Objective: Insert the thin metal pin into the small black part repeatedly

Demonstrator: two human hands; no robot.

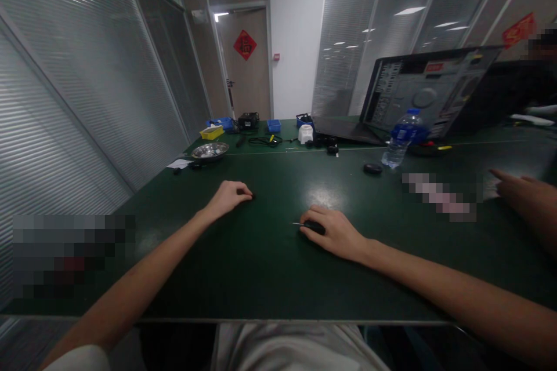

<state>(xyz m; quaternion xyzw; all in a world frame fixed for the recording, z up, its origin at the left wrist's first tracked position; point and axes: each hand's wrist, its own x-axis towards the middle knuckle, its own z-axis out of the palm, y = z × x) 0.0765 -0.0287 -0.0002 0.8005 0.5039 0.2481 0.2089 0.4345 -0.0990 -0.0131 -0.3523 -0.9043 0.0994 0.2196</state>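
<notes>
My right hand rests low over the green tabletop, its fingers wrapped round a screwdriver. The handle is black, and the thin metal shaft points left. To the left, my left hand is closed in a pinch just above the table. A tiny dark thing shows at its fingertips, too small to name. The two hands are apart, with bare green surface between them.
A metal bowl stands at the back left near a yellow tray. A water bottle, a black mouse-like object and a computer case are on the right. Another person's hand reaches in at the right edge.
</notes>
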